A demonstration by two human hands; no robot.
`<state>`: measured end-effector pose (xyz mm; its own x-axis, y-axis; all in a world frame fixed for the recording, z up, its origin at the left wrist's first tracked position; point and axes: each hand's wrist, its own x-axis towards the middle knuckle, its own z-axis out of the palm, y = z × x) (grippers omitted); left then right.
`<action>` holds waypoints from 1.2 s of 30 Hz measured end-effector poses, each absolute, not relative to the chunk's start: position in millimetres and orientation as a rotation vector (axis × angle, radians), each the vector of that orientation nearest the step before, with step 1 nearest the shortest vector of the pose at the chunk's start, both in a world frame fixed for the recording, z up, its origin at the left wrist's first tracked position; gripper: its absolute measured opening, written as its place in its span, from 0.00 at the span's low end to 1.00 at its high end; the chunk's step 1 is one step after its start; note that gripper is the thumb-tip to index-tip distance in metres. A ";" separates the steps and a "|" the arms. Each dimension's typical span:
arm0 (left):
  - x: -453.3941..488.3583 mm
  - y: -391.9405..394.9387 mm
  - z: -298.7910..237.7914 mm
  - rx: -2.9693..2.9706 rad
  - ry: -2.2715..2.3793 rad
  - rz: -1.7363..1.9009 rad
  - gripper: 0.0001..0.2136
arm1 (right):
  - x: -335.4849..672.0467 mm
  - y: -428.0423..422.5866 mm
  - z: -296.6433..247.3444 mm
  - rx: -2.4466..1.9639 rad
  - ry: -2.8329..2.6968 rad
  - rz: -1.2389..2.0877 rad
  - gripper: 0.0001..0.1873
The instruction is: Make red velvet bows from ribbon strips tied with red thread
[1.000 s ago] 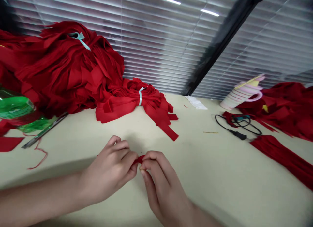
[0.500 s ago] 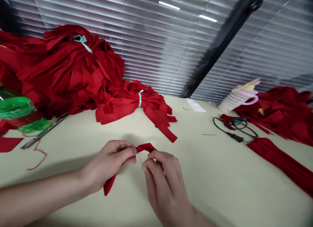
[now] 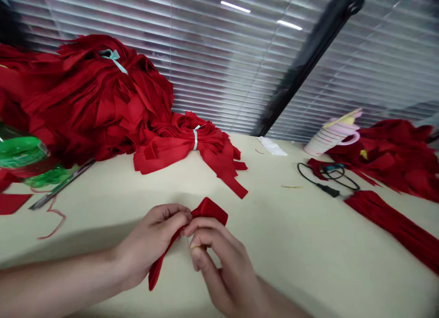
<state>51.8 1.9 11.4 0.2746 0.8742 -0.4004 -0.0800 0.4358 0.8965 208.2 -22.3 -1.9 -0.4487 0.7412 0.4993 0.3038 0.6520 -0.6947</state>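
Observation:
My left hand (image 3: 156,238) pinches a folded red fabric strip (image 3: 210,209) at its middle. One end of the strip stands out beyond the fingertips; the other hangs down below the palm (image 3: 157,272). Close against it, my right hand (image 3: 219,258) is closed, thumb and fingers pinching a thin pale strand (image 3: 188,240) that runs up to the pinched part of the fabric. A yellowish bit shows at those fingertips. Whether the strand goes around the strip is hidden behind the fingers.
Tied bundles of red fabric (image 3: 103,98) and a smaller bundle (image 3: 181,144) lie at the back. At left are a green bottle (image 3: 22,151) and a metal ruler-like strip (image 3: 61,185). Rightward stand a cup (image 3: 329,137), a black cable (image 3: 325,188), a thin gold piece (image 3: 291,187) and more red strips (image 3: 391,222).
My right hand has moved left, up to my left fingertips, letting go of the strip's far end. That end now stands free, and the strand is drawn lower and to the left.

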 end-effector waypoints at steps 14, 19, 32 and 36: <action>52.0 7.8 22.2 0.537 0.921 0.743 0.10 | 210.8 -19.0 -6.6 -0.765 -1.976 0.838 0.09; 49.9 6.8 21.4 0.521 0.753 0.705 0.12 | 207.7 -20.1 -1.5 -0.642 -1.635 1.203 0.06; 30.2 16.6 39.2 1.816 0.691 0.357 0.04 | 218.0 -11.2 13.4 -0.628 -0.925 1.995 0.10; 33.6 12.2 42.7 2.423 0.829 0.377 0.05 | 221.3 -10.6 9.8 -0.923 -1.669 1.243 0.08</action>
